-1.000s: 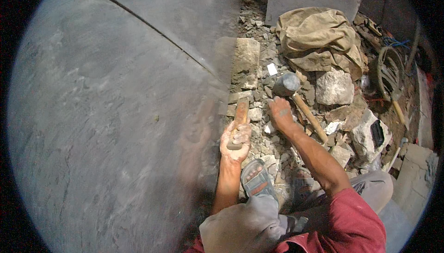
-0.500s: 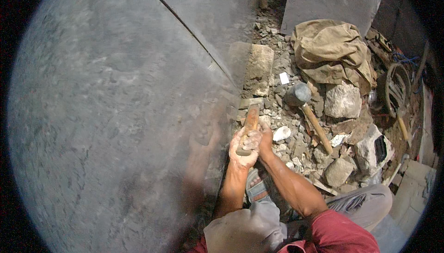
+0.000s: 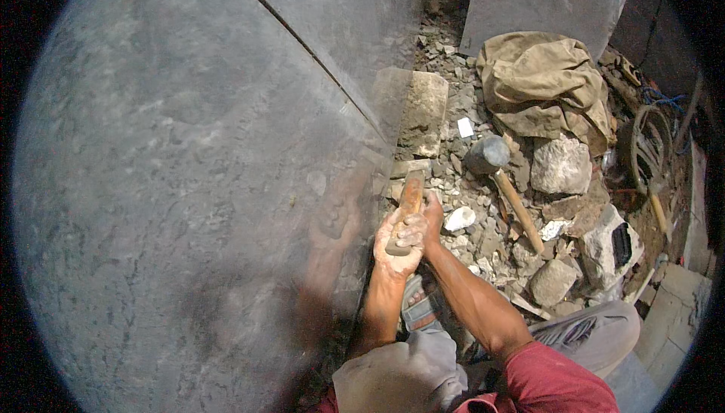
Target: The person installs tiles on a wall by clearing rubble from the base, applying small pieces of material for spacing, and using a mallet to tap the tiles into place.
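Observation:
Low in front of me, my left hand (image 3: 394, 241), pale with dust, is turned palm up. Its fingers are curled over a worn orange-brown bar (image 3: 412, 190) that points away from me. The bar's near end is greyish, and its far end reaches a flat pale stone piece (image 3: 410, 167); I cannot tell whether the two are joined. Against the right side of the bar and the left hand lies my right hand (image 3: 433, 220), with most of its fingers hidden. A mallet (image 3: 487, 155) with a dark round head and wooden handle rests on rubble to the right.
A large grey surface (image 3: 174, 186) fills the left side, with an arm-like reflection in it. A squared stone block (image 3: 424, 111) stands beyond my hands. To the right are a crumpled tan cloth (image 3: 540, 84), pale rocks (image 3: 560, 165), a dark basket-like container (image 3: 649, 145) and loose rubble.

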Demonstrator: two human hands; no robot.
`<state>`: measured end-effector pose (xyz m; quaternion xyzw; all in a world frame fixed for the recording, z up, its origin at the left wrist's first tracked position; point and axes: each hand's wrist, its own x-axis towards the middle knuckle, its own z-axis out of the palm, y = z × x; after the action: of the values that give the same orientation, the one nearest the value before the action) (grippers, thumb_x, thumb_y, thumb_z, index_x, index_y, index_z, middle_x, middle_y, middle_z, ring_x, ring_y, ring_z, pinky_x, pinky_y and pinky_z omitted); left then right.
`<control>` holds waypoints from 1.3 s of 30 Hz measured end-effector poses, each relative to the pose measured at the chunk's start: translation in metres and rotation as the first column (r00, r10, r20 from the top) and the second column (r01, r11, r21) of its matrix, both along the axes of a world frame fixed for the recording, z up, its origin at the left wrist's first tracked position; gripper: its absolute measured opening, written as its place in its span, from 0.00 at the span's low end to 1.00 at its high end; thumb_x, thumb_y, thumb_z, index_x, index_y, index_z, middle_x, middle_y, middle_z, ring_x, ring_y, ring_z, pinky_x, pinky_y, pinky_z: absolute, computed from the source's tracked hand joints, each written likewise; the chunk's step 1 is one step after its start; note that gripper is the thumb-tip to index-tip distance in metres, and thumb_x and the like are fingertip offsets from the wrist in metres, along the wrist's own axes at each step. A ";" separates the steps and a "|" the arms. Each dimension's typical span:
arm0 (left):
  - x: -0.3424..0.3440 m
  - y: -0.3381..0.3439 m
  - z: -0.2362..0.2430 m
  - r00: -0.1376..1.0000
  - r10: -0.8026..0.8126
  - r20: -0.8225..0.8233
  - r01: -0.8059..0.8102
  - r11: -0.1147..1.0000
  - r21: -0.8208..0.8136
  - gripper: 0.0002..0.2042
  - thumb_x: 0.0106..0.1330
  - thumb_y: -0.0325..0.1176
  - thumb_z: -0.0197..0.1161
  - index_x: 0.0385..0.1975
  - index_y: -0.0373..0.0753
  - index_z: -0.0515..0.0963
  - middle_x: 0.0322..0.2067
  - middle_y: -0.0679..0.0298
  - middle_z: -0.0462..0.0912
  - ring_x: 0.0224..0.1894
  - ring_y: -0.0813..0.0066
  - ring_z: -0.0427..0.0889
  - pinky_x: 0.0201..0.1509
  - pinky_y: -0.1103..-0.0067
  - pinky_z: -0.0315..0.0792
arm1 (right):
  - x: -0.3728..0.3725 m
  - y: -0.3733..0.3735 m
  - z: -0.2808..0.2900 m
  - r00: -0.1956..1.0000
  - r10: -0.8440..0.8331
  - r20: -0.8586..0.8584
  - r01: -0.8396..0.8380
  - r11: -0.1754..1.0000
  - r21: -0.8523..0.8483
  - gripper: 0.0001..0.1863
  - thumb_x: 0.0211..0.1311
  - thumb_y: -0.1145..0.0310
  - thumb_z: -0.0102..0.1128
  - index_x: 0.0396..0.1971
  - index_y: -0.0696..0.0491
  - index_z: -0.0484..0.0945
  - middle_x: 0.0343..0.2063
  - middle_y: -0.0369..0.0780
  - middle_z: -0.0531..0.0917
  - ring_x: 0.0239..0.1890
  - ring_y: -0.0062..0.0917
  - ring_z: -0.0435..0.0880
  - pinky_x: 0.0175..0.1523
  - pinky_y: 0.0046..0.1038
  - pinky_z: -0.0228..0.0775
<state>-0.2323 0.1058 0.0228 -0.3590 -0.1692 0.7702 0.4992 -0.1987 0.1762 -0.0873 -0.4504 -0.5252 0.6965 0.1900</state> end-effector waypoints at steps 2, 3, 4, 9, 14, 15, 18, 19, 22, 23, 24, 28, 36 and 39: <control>-0.001 -0.006 -0.003 1.000 0.007 -0.005 -0.007 1.000 -0.028 0.23 0.64 0.33 0.49 0.54 0.24 0.55 0.27 0.63 0.63 0.19 0.78 0.65 0.17 0.84 0.65 | 0.000 -0.004 0.005 0.999 0.033 -0.036 -0.030 0.997 0.070 0.18 0.40 0.70 0.67 0.35 0.57 0.75 0.25 0.36 0.79 0.26 0.20 0.76 0.32 0.24 0.69; -0.001 -0.004 -0.004 1.000 0.002 -0.004 -0.002 0.999 -0.041 0.24 0.64 0.33 0.49 0.54 0.24 0.54 0.27 0.63 0.64 0.20 0.78 0.66 0.17 0.84 0.66 | 0.003 -0.001 0.003 0.996 0.064 -0.064 -0.055 0.990 0.131 0.20 0.38 0.68 0.69 0.34 0.56 0.75 0.25 0.37 0.80 0.25 0.20 0.76 0.32 0.25 0.69; 0.000 -0.003 -0.004 1.000 -0.002 0.000 0.002 0.999 -0.039 0.24 0.64 0.33 0.49 0.54 0.24 0.54 0.27 0.63 0.64 0.20 0.78 0.66 0.17 0.84 0.66 | 0.005 0.000 -0.001 0.996 0.060 -0.060 -0.051 0.990 0.133 0.20 0.38 0.68 0.69 0.34 0.56 0.75 0.25 0.37 0.80 0.25 0.20 0.76 0.32 0.25 0.69; 0.002 -0.001 0.000 1.000 0.002 -0.020 -0.003 0.999 -0.050 0.23 0.65 0.33 0.49 0.54 0.23 0.55 0.27 0.62 0.64 0.20 0.77 0.66 0.17 0.83 0.67 | 0.005 0.001 0.001 0.997 0.018 -0.080 -0.022 0.998 -0.054 0.15 0.40 0.71 0.67 0.32 0.57 0.77 0.24 0.36 0.80 0.24 0.19 0.75 0.31 0.25 0.70; 0.000 -0.001 0.000 1.000 -0.002 0.005 0.002 1.000 -0.021 0.23 0.65 0.33 0.48 0.53 0.23 0.55 0.27 0.61 0.64 0.19 0.77 0.66 0.17 0.83 0.66 | 0.001 0.003 0.017 0.994 -0.027 -0.108 0.006 0.983 -0.186 0.13 0.41 0.72 0.65 0.31 0.57 0.77 0.24 0.36 0.79 0.27 0.19 0.75 0.35 0.25 0.70; 0.000 -0.001 0.001 1.000 -0.004 0.017 0.004 1.000 -0.011 0.22 0.65 0.32 0.48 0.53 0.23 0.56 0.27 0.61 0.64 0.19 0.77 0.65 0.17 0.83 0.66 | 0.001 0.003 0.021 0.993 -0.005 -0.122 -0.011 0.992 -0.126 0.13 0.42 0.72 0.65 0.31 0.57 0.77 0.25 0.37 0.79 0.27 0.19 0.75 0.36 0.25 0.70; -0.001 -0.003 -0.001 1.000 0.000 0.013 0.001 1.000 -0.009 0.22 0.65 0.33 0.48 0.53 0.22 0.56 0.27 0.61 0.64 0.19 0.77 0.65 0.17 0.83 0.66 | 0.004 0.003 0.028 0.993 0.078 -0.088 -0.079 0.997 -0.007 0.13 0.43 0.70 0.65 0.31 0.57 0.78 0.26 0.39 0.80 0.30 0.20 0.76 0.38 0.25 0.69; -0.001 -0.002 0.000 1.000 -0.001 0.011 0.001 1.000 -0.010 0.22 0.65 0.33 0.48 0.53 0.22 0.56 0.27 0.61 0.64 0.19 0.77 0.65 0.17 0.83 0.66 | 0.004 0.004 0.027 0.993 0.096 -0.074 -0.095 0.995 0.013 0.13 0.43 0.70 0.65 0.32 0.57 0.78 0.27 0.40 0.80 0.31 0.21 0.76 0.39 0.26 0.69; 0.000 -0.001 0.001 1.000 0.001 0.002 -0.001 1.000 -0.031 0.23 0.65 0.33 0.48 0.53 0.22 0.55 0.27 0.61 0.64 0.19 0.77 0.65 0.16 0.83 0.66 | 0.009 0.008 0.015 0.988 0.095 -0.126 -0.091 0.995 0.034 0.15 0.42 0.69 0.65 0.33 0.58 0.78 0.28 0.42 0.80 0.32 0.24 0.78 0.39 0.27 0.69; 0.000 0.000 0.001 1.000 0.005 0.003 -0.005 1.000 -0.026 0.23 0.65 0.33 0.48 0.53 0.22 0.54 0.27 0.61 0.64 0.19 0.77 0.65 0.16 0.84 0.66 | 0.011 0.010 0.012 0.982 0.176 -0.069 -0.161 0.970 0.184 0.16 0.42 0.68 0.66 0.33 0.58 0.78 0.29 0.42 0.80 0.33 0.25 0.78 0.39 0.27 0.69; -0.001 0.000 0.002 1.000 0.011 0.005 -0.010 1.000 -0.021 0.24 0.64 0.33 0.48 0.54 0.22 0.54 0.27 0.61 0.63 0.19 0.77 0.65 0.16 0.84 0.66 | 0.011 0.011 0.013 0.969 0.247 0.000 -0.234 0.916 0.325 0.17 0.41 0.67 0.66 0.34 0.58 0.78 0.29 0.42 0.81 0.33 0.26 0.79 0.40 0.27 0.69; -0.002 -0.001 0.005 1.000 -0.017 0.014 0.017 0.999 -0.032 0.23 0.64 0.33 0.48 0.54 0.23 0.54 0.27 0.62 0.64 0.19 0.76 0.66 0.17 0.84 0.66 | 0.002 0.020 0.018 0.955 0.275 0.111 -0.296 0.856 0.424 0.18 0.43 0.66 0.66 0.35 0.58 0.78 0.29 0.43 0.81 0.33 0.26 0.80 0.39 0.26 0.70; 0.001 0.000 0.000 1.000 -0.001 0.018 0.001 1.000 -0.029 0.26 0.64 0.33 0.48 0.58 0.24 0.51 0.27 0.61 0.64 0.20 0.76 0.66 0.17 0.83 0.65 | -0.001 0.026 0.004 0.982 0.186 0.019 -0.187 0.965 0.187 0.13 0.49 0.70 0.62 0.36 0.58 0.79 0.27 0.39 0.83 0.29 0.19 0.78 0.37 0.24 0.70; -0.001 -0.002 0.004 1.000 0.010 0.007 -0.010 0.999 -0.032 0.26 0.64 0.33 0.49 0.57 0.25 0.52 0.27 0.61 0.64 0.20 0.76 0.65 0.17 0.83 0.65 | -0.003 0.025 0.020 0.975 0.209 0.079 -0.220 0.959 0.177 0.13 0.49 0.71 0.61 0.36 0.57 0.79 0.26 0.41 0.82 0.29 0.21 0.79 0.37 0.25 0.70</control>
<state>-0.2328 0.1034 0.0269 -0.3690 -0.1604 0.7740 0.4889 -0.2018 0.2012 -0.0673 -0.3918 -0.6387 0.6475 0.1388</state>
